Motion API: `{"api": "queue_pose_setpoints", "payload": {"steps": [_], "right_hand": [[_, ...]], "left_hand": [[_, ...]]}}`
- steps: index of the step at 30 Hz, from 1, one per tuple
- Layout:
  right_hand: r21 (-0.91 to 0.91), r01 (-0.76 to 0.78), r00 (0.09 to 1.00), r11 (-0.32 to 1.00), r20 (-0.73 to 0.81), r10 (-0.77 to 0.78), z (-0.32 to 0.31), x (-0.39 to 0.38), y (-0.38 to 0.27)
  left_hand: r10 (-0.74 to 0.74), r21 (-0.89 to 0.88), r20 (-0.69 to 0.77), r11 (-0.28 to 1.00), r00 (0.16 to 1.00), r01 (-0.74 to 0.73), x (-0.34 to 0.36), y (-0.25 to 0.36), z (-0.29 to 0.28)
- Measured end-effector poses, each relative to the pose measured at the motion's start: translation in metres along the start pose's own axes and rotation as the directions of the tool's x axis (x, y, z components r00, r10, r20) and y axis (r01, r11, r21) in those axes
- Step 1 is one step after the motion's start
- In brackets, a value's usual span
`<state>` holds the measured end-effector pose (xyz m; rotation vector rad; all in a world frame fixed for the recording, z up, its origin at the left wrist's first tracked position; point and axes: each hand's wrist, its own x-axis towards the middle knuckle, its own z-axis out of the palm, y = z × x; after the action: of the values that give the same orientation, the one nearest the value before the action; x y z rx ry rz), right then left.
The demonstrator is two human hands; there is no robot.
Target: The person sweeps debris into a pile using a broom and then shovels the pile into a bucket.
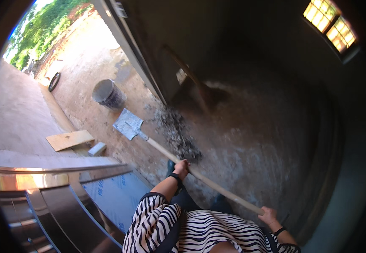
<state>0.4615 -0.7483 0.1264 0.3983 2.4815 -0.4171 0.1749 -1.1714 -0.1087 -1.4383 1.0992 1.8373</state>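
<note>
The shovel (208,180) is held in both hands, slanting across the front of the person's body. The left hand (181,168) is closed around the wooden handle partway along, while the right hand (268,216) is wrapped around it near its far end. Each wrist wears a dark band, and the sleeves and shirt (216,221) are black-and-white striped. A dark boot (170,168) shows just beside the left hand.

From the left hand the handle runs up and to the left to a square metal blade (128,124), coated in pale grey. Whether the blade touches the floor or is raised above it, I cannot tell. Just to the right of the blade, a strip of dark grey rubble (176,133) lies on the floor (237,147). A grey-smeared bucket (112,96) stands upright near the blade, on its far side.

Farther left are a flat wooden board (69,140) and, near its right end, a small grey block (97,149). A black ring (54,82) lies beyond. At lower left is a shiny metal panel (56,211) with blue film (113,194). A brown pole (183,67) slants in the shade, and a barred window (330,25) glows at upper right.
</note>
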Motion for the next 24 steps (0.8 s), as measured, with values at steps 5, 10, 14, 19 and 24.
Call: {"api": "queue_pose_setpoints", "payload": {"steps": [5,10,14,19,24], "right_hand": [[-0.164,-0.104,0.995,0.981,-0.014,0.103,-0.002,-0.102,0.150],[-0.335,-0.304,0.905,0.892,0.192,0.380,-0.021,-0.285,0.273],[-0.485,-0.394,0.776,0.780,0.279,0.566,-0.024,-0.348,0.257],[-0.240,-0.415,0.830,0.877,0.296,0.474,0.058,-0.368,0.270],[0.094,-0.452,0.833,0.887,0.400,0.382,0.170,-0.189,0.196]], "left_hand": [[-0.222,0.122,0.090,0.970,0.971,0.210,-0.021,-0.223,0.070],[-0.545,0.305,0.049,0.806,0.837,0.507,-0.093,-0.410,0.114],[-0.699,0.357,0.077,0.685,0.711,0.635,-0.098,-0.481,0.105],[-0.357,0.812,0.583,0.279,0.730,-0.512,-0.046,-0.489,0.061],[-0.131,0.188,0.102,0.976,0.986,0.111,0.139,-0.418,0.016]]}}
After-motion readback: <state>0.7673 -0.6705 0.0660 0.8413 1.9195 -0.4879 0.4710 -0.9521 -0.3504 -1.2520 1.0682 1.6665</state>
